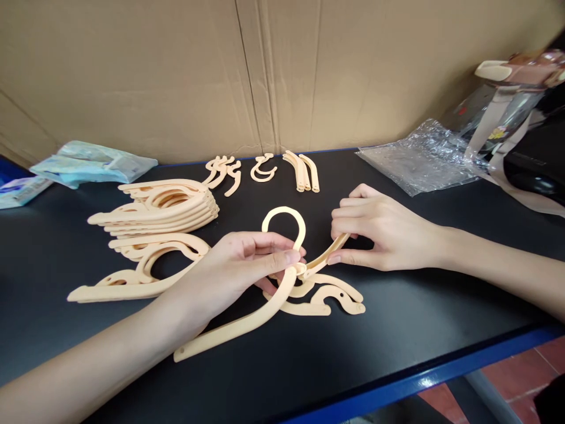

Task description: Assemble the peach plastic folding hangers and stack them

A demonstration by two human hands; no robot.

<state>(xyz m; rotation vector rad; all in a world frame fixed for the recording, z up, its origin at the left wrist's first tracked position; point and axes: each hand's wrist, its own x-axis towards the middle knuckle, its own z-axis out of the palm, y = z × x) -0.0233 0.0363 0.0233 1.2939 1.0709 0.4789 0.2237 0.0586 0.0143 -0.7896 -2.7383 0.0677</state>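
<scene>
My left hand (238,265) pinches a peach plastic hanger (265,306) near its joint, just below the round hook loop (285,221). One long arm of the hanger slopes down to the left over the black table (397,330). My right hand (379,232) is closed on the hanger's other arm piece (324,256), which meets the joint at the middle. Under the joint lie loose curved hanger parts (329,297).
A stack of finished peach hangers (159,215) lies at the left. Small hooks (263,168) and arm pieces (304,171) sit by the cardboard wall (265,70). Clear plastic bags (419,156) lie at the right, blue packets (88,162) at the far left.
</scene>
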